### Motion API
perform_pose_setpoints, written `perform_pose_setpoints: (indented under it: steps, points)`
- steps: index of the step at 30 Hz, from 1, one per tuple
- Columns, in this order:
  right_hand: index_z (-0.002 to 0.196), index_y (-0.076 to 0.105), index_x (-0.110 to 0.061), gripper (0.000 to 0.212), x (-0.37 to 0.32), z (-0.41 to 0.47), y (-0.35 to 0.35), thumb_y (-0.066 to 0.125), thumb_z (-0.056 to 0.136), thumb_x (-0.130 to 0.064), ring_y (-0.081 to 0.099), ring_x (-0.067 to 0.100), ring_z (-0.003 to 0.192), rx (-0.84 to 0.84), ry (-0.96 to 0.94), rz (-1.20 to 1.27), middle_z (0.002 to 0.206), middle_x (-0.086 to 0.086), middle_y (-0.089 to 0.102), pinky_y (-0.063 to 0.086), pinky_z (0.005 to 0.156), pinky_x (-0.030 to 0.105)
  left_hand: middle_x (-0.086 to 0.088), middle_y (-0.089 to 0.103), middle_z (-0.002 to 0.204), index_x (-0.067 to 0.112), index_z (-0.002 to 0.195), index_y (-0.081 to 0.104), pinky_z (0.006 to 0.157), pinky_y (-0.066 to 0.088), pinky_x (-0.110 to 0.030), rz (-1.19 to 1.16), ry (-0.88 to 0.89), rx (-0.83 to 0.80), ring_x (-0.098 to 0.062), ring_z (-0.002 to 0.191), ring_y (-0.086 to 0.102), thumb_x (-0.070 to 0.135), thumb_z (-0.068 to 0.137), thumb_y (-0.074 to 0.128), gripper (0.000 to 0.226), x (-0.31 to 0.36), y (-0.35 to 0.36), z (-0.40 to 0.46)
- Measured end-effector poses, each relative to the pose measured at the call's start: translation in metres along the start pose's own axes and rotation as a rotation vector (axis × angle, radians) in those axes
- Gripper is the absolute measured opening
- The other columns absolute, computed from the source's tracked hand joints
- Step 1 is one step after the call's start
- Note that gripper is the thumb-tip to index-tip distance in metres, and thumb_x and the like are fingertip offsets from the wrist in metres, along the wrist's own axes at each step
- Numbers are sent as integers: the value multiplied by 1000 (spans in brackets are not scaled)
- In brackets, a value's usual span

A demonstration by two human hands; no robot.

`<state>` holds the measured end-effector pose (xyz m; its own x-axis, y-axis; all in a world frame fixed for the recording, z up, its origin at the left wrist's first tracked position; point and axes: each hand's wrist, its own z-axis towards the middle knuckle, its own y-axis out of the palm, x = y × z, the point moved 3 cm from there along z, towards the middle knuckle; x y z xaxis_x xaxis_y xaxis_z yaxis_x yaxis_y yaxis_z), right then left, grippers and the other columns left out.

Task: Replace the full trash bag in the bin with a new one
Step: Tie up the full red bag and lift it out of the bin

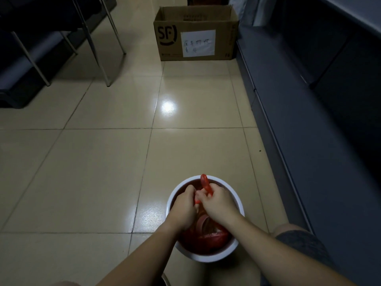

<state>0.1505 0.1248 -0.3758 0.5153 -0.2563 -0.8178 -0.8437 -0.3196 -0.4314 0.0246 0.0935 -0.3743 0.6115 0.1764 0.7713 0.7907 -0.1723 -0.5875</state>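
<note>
A round white bin (208,258) stands on the tiled floor just in front of me, lined with a red trash bag (206,238) that holds rubbish. Both hands are over the bin's mouth. My left hand (183,209) and my right hand (218,203) are closed on the bag's red handle strips, which are gathered between them. One twisted red strip (204,181) sticks up past the far rim of the bin. The knot area itself is hidden by my fingers.
An open cardboard box (195,34) with a white paper label stands on the floor ahead. Metal chair legs (99,48) and dark furniture are at the upper left. A dark grey cabinet front (309,120) runs along the right. My knee (299,242) is beside the bin.
</note>
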Motion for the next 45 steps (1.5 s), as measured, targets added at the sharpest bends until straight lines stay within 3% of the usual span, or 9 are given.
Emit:
perform_pose_setpoints:
  steps: [6,10,17,20,22,26,29,34,45]
  points:
    - [88,64,-24,24,0,2,-7,51,95,-42,67,9,78,-19,-13,-29,80,-6,72,49,71,25,15,55,77,24,84,42,58,38,-12,35,25,-11,-8,70,54,18,92,55,16,-1,4,-3]
    - [92,64,-21,20,1,7,-19,53,95,-38,66,14,82,10,7,-28,85,-5,71,46,68,25,14,66,96,26,99,56,82,48,-25,54,81,-28,-6,93,61,39,91,56,15,-8,2,-3]
    - [109,58,-27,34,7,5,-23,61,81,-44,64,16,95,-45,52,166,99,-4,68,51,88,39,5,76,89,16,93,76,73,48,-11,-228,-69,65,-3,84,67,13,96,59,18,-9,-9,-6]
    - [101,66,-19,24,12,4,-22,54,88,-35,65,5,75,-58,113,397,76,-6,66,51,74,26,3,79,91,16,93,81,84,58,-26,-503,-203,73,-14,91,73,9,94,62,20,-15,-11,-9]
    - [92,69,-16,27,7,3,-24,45,101,-22,58,-6,62,-34,69,288,66,-11,61,44,61,12,-3,80,94,14,95,81,86,59,-35,-582,-235,46,-21,94,74,6,94,63,20,-17,-11,-11]
    - [90,67,-16,29,4,5,-19,43,103,-25,60,8,72,-44,-74,-13,79,-4,67,46,68,26,-9,75,84,8,107,75,81,60,-34,-653,-250,35,-24,82,72,1,90,65,20,-24,-10,-11]
    - [92,72,-26,23,2,6,-9,50,99,-20,63,-1,76,-91,-105,-57,81,-10,71,44,67,16,-12,69,74,11,121,62,76,58,-38,-753,-269,17,-25,75,68,-3,87,68,37,-27,-9,-11]
    - [81,70,-29,32,-2,1,3,51,89,-5,69,10,79,-181,-167,-141,87,-1,76,47,63,13,-29,72,102,13,122,63,90,57,-52,-865,-268,-31,-40,98,71,1,88,70,36,-25,-9,-9]
    - [72,55,-35,24,0,0,-5,58,91,-21,56,2,72,-210,-216,-337,77,-16,59,45,74,26,-15,76,72,8,77,77,70,61,-51,-542,-329,222,-31,73,75,26,78,80,19,-14,-2,-9]
